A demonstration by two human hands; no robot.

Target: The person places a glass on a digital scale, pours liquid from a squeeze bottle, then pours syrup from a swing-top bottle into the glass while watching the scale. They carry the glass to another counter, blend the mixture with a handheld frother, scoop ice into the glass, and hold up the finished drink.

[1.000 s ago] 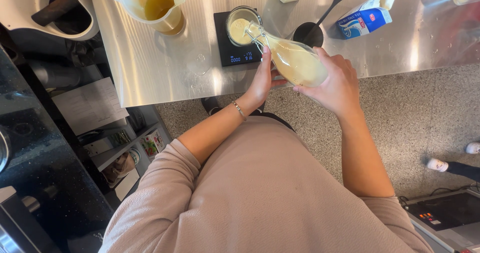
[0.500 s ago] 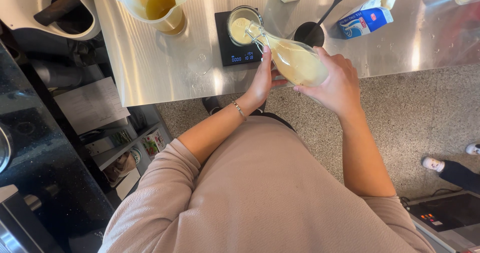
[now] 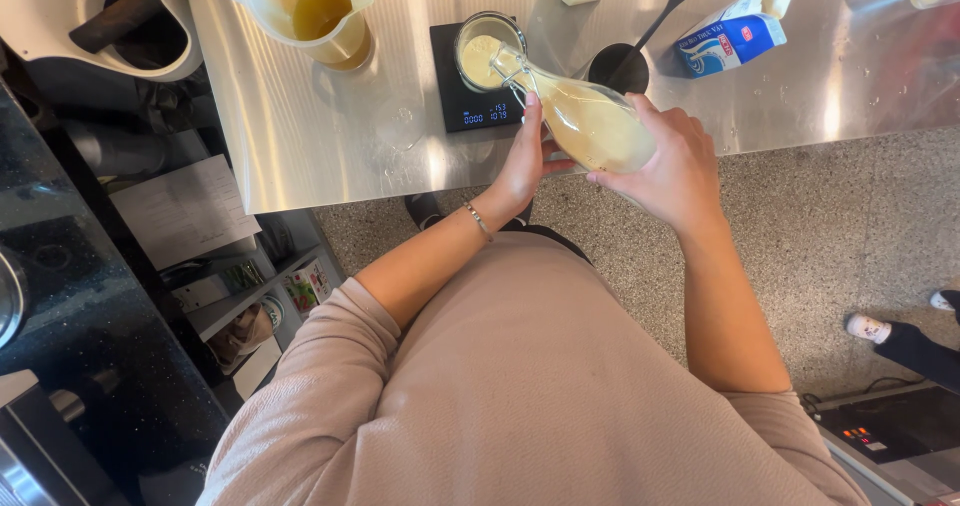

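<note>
bottle [image 3: 590, 121] tipped over cup [image 3: 483, 52], near counter edge [image 3: 400, 191].

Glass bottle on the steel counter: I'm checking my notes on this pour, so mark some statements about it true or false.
1. Both hands hold the glass bottle. True: left hand, right hand.
2. The bottle tilts over a cup on a black scale. True.
3. The bottle holds dark red liquid. False: pale cream-yellow.
4. The milk carton is left of the scale. False: right.
5. The pitcher is empty. False: amber liquid inside.
</note>
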